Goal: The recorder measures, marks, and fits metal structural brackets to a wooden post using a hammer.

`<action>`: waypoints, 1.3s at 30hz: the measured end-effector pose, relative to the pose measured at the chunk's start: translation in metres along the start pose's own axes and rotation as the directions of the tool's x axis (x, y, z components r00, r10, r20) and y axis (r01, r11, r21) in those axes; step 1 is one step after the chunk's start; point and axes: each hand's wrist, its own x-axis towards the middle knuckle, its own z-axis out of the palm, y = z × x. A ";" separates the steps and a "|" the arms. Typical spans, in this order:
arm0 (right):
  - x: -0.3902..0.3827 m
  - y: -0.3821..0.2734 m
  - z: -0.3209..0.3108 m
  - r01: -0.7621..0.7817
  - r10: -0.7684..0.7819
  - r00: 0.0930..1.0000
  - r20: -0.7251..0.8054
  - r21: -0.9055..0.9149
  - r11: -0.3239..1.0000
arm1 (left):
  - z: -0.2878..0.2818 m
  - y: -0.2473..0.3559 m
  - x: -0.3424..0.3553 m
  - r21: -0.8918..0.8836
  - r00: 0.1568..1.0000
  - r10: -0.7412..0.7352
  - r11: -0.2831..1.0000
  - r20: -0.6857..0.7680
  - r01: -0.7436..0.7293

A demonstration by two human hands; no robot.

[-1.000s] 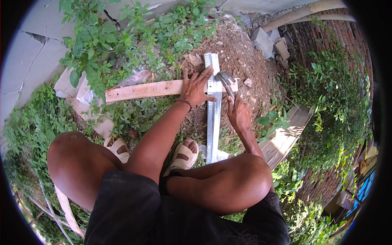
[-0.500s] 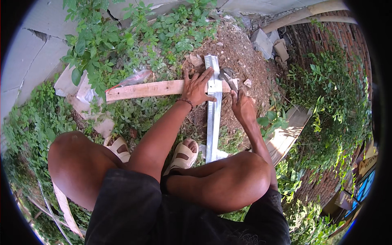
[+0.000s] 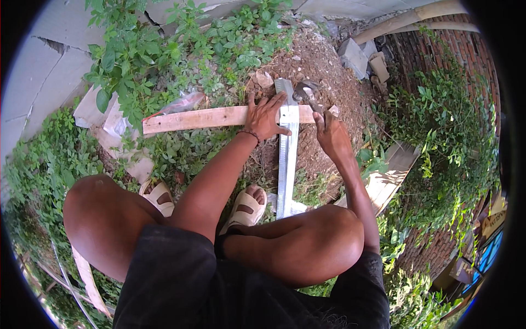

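A pale wooden plank (image 3: 192, 119) lies across the ground. Over it, running toward me, lies a long grey metal channel strip (image 3: 286, 159). My left hand (image 3: 266, 116) presses flat on the spot where the strip crosses the plank, fingers spread. My right hand (image 3: 330, 133) grips the handle of a hammer (image 3: 307, 93), whose metal head hangs just above the strip's far end. I am squatting, knees bent, with both sandalled feet (image 3: 246, 207) near the strip.
Bare dirt (image 3: 329, 71) surrounds the far end of the strip. Leafy weeds (image 3: 148, 49) grow at the left and back. Broken concrete slabs (image 3: 38, 71) lie far left, bricks (image 3: 361, 57) at the back right, another board (image 3: 389, 175) at the right, and a brick wall (image 3: 455, 60) beyond.
My right hand has raised the hammer a little, so its head now sits farther up the strip. The left hand stays pressed on the crossing.
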 end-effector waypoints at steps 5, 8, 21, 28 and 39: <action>-0.007 0.003 0.009 0.043 -0.042 0.998 -0.041 0.037 0.998 | 0.000 0.001 0.000 -0.001 1.000 0.021 1.000 -0.010 -0.021; -0.013 -0.006 0.006 0.060 -0.050 0.991 -0.124 0.075 0.995 | -0.002 -0.001 -0.002 -0.025 1.000 0.013 1.000 -0.014 -0.013; -0.026 0.001 0.040 0.102 -0.102 0.995 0.002 -0.006 0.995 | -0.010 0.005 0.001 -0.035 0.995 -0.071 0.997 0.064 0.073; -0.036 0.009 0.047 0.111 -0.097 0.988 -0.121 0.118 0.987 | -0.011 0.011 0.006 -0.028 0.995 -0.076 0.997 0.066 0.078; -0.048 0.024 0.070 0.143 -0.139 0.986 -0.086 0.036 0.989 | -0.004 0.007 -0.004 -0.022 0.995 -0.088 0.996 0.041 0.089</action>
